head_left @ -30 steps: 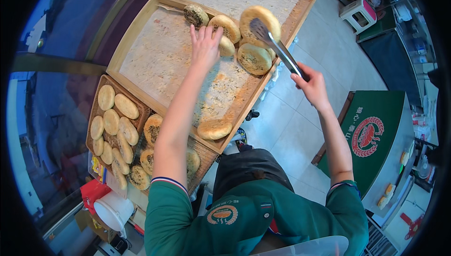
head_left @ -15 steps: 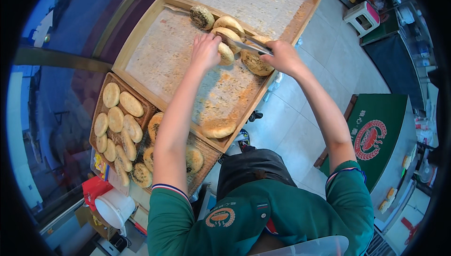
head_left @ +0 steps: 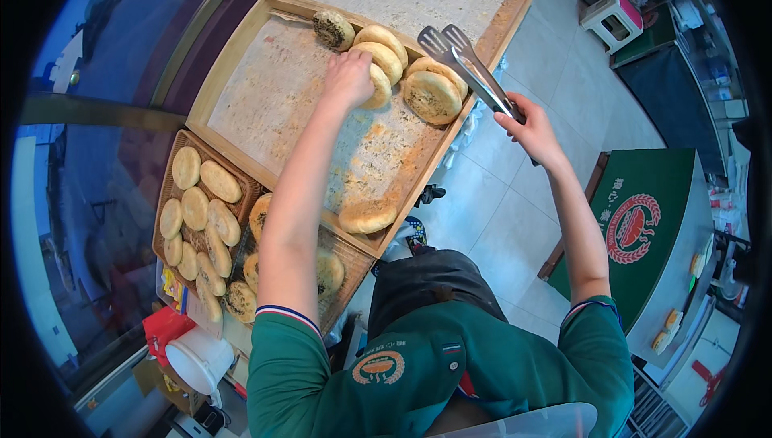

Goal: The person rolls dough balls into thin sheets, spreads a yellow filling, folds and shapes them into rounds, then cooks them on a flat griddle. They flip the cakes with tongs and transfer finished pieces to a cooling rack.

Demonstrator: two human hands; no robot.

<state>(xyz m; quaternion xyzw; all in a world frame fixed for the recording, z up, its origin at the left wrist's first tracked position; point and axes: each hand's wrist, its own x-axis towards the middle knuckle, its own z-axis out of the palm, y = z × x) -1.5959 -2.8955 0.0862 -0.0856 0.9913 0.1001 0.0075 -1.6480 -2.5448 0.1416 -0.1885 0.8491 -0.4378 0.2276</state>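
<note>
Right of the tongs, white lettering, red emblem

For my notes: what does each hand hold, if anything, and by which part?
The right hand holds slotted silver metal tongs by the black handles. The left hand is at a round golden bread; whether it grips cannot be told.

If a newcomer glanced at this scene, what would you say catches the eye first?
Probably the metal tongs, spread and empty in the right hand, at the right side of the wooden tray. The left hand touches round breads grouped near that tray's far edge. At left, a wicker basket holds more pale breads.
</note>
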